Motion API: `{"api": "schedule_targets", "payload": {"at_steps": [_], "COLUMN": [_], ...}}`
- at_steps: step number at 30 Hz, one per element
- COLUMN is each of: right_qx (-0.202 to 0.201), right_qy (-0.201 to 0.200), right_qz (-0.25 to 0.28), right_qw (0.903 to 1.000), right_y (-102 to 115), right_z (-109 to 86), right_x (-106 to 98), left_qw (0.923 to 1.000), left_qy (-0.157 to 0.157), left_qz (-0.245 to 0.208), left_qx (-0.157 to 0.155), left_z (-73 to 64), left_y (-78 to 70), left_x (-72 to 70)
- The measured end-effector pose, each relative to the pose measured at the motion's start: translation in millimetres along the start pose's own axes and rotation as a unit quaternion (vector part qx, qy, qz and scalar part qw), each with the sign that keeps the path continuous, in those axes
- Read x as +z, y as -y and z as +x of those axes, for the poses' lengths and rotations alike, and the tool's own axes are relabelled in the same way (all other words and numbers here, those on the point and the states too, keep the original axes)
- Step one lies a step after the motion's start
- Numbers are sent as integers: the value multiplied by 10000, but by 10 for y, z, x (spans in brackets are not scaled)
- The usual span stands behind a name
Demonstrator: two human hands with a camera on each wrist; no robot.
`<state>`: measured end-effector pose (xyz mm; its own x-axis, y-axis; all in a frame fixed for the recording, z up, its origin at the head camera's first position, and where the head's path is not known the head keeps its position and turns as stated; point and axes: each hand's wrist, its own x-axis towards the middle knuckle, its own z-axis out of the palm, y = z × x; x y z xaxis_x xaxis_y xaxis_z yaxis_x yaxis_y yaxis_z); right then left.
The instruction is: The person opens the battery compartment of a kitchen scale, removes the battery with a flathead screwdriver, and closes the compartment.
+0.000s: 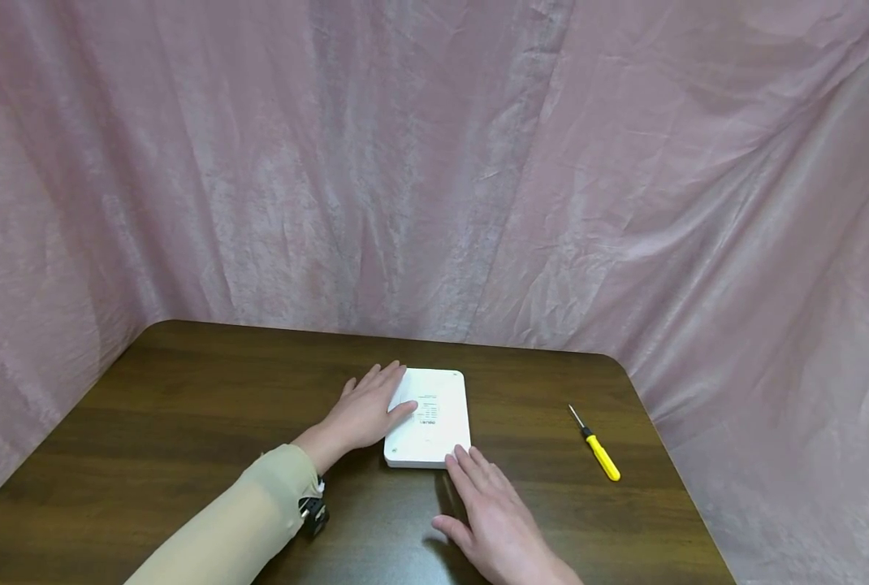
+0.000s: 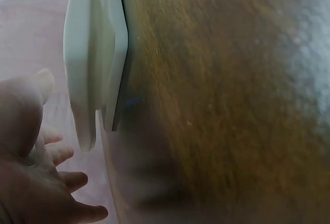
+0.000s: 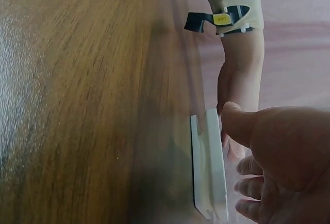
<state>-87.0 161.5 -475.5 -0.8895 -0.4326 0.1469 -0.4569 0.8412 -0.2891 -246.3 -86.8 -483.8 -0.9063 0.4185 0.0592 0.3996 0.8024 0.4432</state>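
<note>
A flat white rectangular box (image 1: 434,439) with rounded corners, small holes near its corners and a printed label lies on the table. Its pale side, with a groove along it, shows in the left wrist view as a white edge (image 2: 77,64). My left hand (image 1: 365,413) lies over the box's left side, fingers straight and pointing away, thumb across the top face. At the near right corner are the fingertips of my right hand (image 1: 496,516), its fingers extended and its thumb spread to the left. Neither hand curls round the box.
A screwdriver (image 1: 603,457) with a yellow handle lies to the right, its tip pointing away. Pink curtains (image 1: 420,179) hang behind the dark wooden table (image 1: 244,374) and along its sides. A small black device (image 1: 313,515) is strapped at the left wrist.
</note>
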Motion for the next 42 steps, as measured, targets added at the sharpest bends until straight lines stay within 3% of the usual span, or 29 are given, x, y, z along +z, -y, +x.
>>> {"api": "schedule_targets", "payload": {"at_steps": [16, 28, 42], "right_qx": [18, 81, 204], "right_qy": [90, 80, -208], "right_qz": [16, -52, -107], "right_qw": [10000, 9999, 9995], "right_y": [17, -8, -136], "right_z": [16, 14, 19], "right_x": [11, -45, -10], "left_qw": [9998, 9998, 9967], "left_qy": [140, 181, 129], "left_qz": [79, 63, 803], "left_qx": [-99, -74, -43], "left_z": [6, -85, -281], "left_y": [25, 34, -34], "left_x": [17, -32, -21]}}
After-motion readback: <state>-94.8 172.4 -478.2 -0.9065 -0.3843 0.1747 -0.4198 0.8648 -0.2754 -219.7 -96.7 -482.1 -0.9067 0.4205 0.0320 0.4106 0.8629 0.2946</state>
